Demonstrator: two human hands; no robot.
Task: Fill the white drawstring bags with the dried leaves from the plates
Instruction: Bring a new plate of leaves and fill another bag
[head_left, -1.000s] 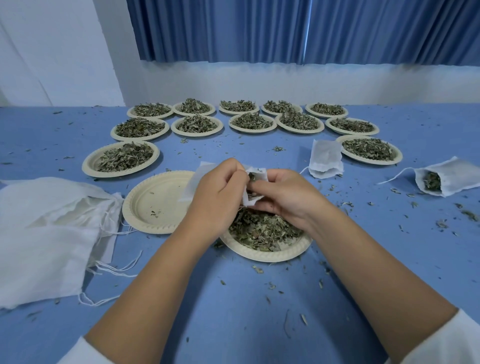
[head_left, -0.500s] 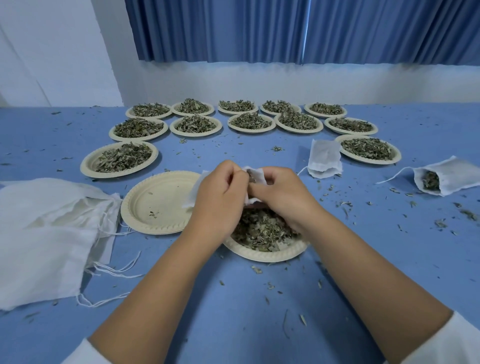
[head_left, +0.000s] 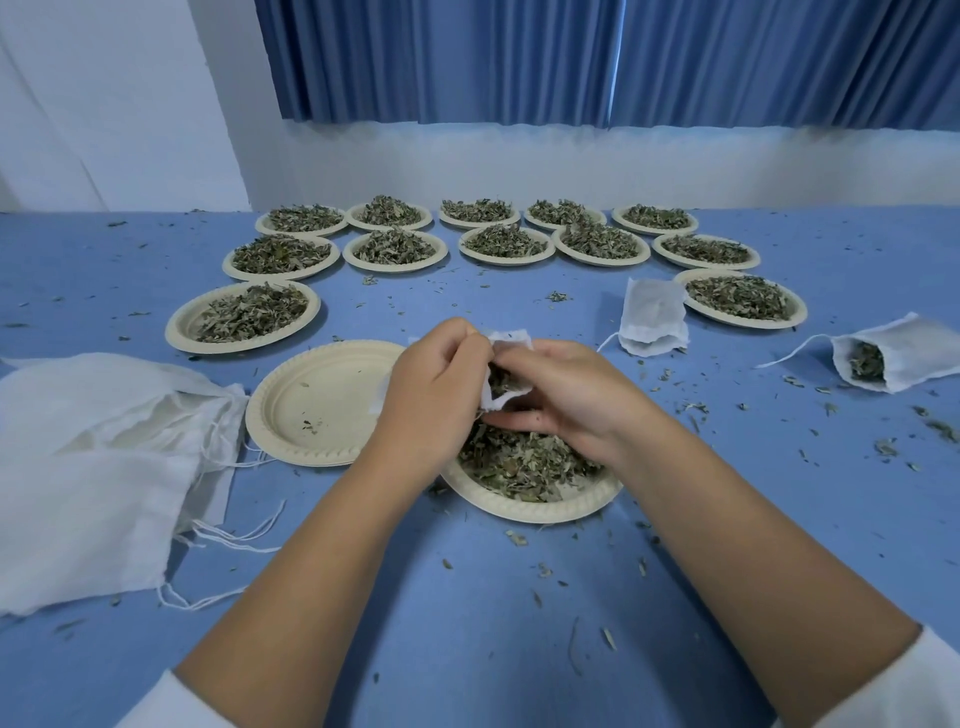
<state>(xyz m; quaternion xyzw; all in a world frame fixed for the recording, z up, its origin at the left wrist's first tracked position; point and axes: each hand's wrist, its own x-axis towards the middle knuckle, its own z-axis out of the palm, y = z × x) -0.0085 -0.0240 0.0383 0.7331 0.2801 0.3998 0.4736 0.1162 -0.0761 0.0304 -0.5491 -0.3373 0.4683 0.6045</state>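
Observation:
Over a paper plate (head_left: 571, 506) heaped with dried leaves (head_left: 524, 462), both hands work a small white drawstring bag (head_left: 511, 343). My left hand (head_left: 436, 384) grips the bag's left side and holds its mouth apart. My right hand (head_left: 561, 395) has its fingers curled round the bag's right edge, with leaves at the opening. Dark leaves show inside the bag's mouth. Most of the bag is hidden behind my fingers.
An empty plate (head_left: 317, 405) lies left of my hands. A pile of white bags (head_left: 93, 457) with loose strings covers the left side. Several leaf-filled plates (head_left: 498, 244) ring the back. Two bags lie at the right (head_left: 654, 317), (head_left: 898, 358). Leaf crumbs litter the blue tablecloth (head_left: 467, 597).
My right hand has pushed in closer to the bag's mouth and the bag has opened a little wider; both hands stay over the near plate.

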